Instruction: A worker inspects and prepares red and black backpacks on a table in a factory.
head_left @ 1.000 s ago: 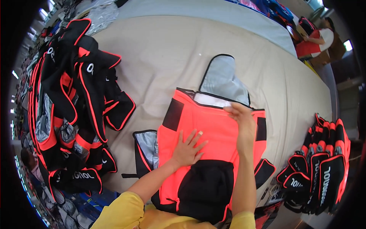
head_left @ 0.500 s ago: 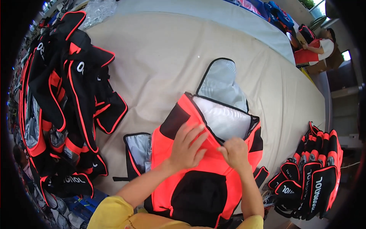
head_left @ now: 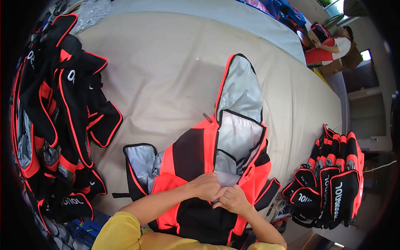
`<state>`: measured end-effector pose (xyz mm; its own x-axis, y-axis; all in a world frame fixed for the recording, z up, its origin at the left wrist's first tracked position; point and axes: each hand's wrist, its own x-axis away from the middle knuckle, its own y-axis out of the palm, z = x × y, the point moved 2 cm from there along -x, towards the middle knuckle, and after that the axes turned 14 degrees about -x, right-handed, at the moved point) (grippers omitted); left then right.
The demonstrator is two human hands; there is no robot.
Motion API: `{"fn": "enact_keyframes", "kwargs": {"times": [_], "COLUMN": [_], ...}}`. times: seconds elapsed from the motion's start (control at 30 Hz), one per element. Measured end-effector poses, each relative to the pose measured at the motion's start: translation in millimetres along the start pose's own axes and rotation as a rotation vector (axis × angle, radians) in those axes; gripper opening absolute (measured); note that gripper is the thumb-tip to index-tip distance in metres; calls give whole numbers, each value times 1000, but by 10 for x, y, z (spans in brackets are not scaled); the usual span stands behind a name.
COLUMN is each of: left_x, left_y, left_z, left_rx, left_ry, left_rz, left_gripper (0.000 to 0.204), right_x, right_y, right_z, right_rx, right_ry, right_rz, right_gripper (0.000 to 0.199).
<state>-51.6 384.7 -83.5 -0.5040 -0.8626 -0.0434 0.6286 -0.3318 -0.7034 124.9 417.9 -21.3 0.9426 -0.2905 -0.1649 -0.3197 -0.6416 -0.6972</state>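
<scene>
So the orange-and-black insulated bag [head_left: 216, 166] lay open near the front edge of the beige table [head_left: 166, 71], silver-lined lid [head_left: 241, 89] flipped back. Both hands were bunched together at its mouth, left hand [head_left: 206, 186] and right hand [head_left: 233, 200] pinching the lining edge. Looked like mid-tucking; next would need smoothing it flat. Unfinished bags [head_left: 54, 121] piled left, a folded stack [head_left: 333, 175] right.

Beige table [head_left: 166, 66] with orange-black bags [head_left: 208, 166]
</scene>
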Motion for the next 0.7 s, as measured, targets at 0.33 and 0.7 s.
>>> {"fn": "enact_keyframes", "kwargs": {"times": [0.33,0.7], "left_x": [71,297], "left_y": [-12,-748], "left_z": [-7,-204], "left_rx": [39,-429], "left_ry": [5,68], "left_rz": [92,555], "left_gripper": [48,34], "right_x": [-72,-344], "right_y": [-137,119], "right_z": [30,335], "right_rx": [73,13], "right_ry": [-78,-94], "right_rz": [-95,181], "right_gripper": [45,55]}}
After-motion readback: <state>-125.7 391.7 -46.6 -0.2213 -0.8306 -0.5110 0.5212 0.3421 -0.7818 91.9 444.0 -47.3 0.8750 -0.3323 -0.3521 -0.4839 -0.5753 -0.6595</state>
